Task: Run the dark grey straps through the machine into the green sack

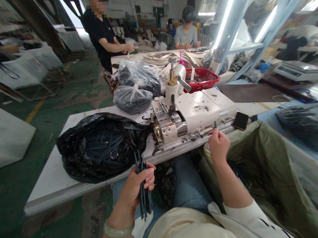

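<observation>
My left hand (137,185) is closed round a bunch of thin dark straps (143,190) that stick up and hang down past my fingers, in front of the table edge. My right hand (218,144) is closed at the front edge of the white machine (198,112), fingers curled; what it holds, if anything, is hidden. An open black plastic bag (102,144) full of dark straps lies on the white table (53,179) just left of the machine.
Two tied clear bags (136,86) of dark straps sit behind the machine, a red basket (203,78) beyond. A phone (240,120) lies right of the machine. An olive sack (268,163) hangs at my right. Two people work at far tables.
</observation>
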Available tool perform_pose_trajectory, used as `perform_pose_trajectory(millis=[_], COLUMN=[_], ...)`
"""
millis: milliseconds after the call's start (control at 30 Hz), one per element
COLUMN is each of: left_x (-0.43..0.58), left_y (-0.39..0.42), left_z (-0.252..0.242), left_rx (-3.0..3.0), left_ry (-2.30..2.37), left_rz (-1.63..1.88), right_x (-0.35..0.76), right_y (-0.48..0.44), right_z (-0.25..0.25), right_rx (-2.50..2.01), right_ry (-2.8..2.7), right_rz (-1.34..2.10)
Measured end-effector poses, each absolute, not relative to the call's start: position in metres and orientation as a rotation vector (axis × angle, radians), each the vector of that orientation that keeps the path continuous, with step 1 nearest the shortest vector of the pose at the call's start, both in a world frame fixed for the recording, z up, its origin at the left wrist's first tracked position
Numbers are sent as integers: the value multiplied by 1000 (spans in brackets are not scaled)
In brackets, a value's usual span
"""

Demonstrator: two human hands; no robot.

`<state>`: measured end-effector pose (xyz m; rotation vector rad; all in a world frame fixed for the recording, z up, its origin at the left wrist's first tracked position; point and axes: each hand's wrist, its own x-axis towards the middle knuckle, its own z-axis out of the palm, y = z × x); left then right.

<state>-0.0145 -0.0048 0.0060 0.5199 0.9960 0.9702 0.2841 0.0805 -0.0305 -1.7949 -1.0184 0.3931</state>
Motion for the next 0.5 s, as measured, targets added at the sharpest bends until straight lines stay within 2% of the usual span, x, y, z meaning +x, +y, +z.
perform_pose_trajectory(millis=[100,167,233,367,433,500], left_x=[-7,2,12,27,28,25], left_y=[-6,-6,-6,-9,-13,-17], left_z=[8,8,8,6,5,4], left_rx=[524,539,559,565,551,526], left_ry=[924,873,806,661,643,666], left_rz=[900,840,754,568,534,538], right_x=[335,340,316,223,183,159], right_y=[47,34,28,27,27,27], right_z=[-41,-37,-24,0,2,-2], right_rx=[-2075,-2023,-1825,-1176,-1014,-1004], right_ry=[-1202,-1296,-1361,-1410,-1350,-1247], right_rz=[-105,-127,198,1338,1641,1758])
